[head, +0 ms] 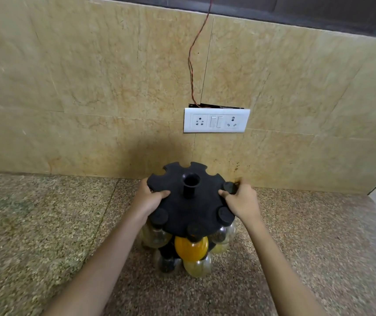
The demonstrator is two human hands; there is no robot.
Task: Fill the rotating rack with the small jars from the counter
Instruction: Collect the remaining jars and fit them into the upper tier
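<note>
Now left hand [149, 199] and right hand [242, 200] grip the rack [188, 208] top disc's edges

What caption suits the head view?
Both hands, left and right, grip the black rack hung with jars.

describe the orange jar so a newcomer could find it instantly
Start at the black rotating rack on the granite counter below the wall socket plate. On the rack's near side, the orange jar hangs from the top disc; it alone is solid bright orange, while its neighbours are clear or pale.
</note>
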